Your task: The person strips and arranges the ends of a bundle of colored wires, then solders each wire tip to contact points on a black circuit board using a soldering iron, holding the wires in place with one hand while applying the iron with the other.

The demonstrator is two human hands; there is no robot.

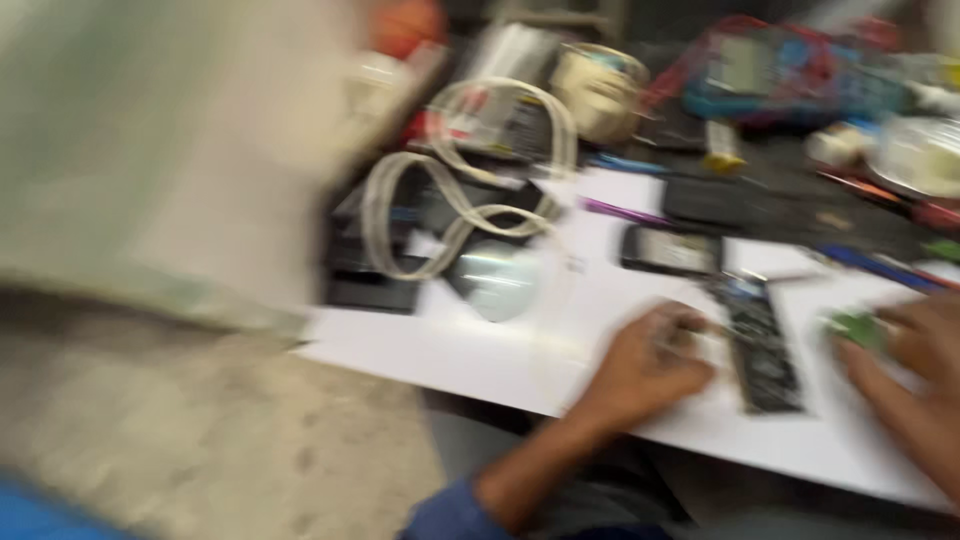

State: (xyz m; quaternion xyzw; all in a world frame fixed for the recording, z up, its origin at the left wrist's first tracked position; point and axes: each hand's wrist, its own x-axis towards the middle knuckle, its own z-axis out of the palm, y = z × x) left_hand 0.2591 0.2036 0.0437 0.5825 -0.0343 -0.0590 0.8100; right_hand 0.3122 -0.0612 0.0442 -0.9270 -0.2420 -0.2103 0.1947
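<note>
With the view blurred, the left hand rests curled on the white sheet beside the long dark circuit strip, the right hand pinching a small green part that might slip into the bench clutter.

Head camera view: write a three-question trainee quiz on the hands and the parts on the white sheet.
1. True or false: the long dark circuit strip lies between the left hand and the right hand.
2. What colour is the small piece at the right hand's fingertips?
3. The shiny disc lies on which side of the left hand: A) toward the coiled pale cable, B) toward the right hand?

Key: 1 true; 2 green; 3 A. The blur hides whether either hand's grip is closed.
</note>
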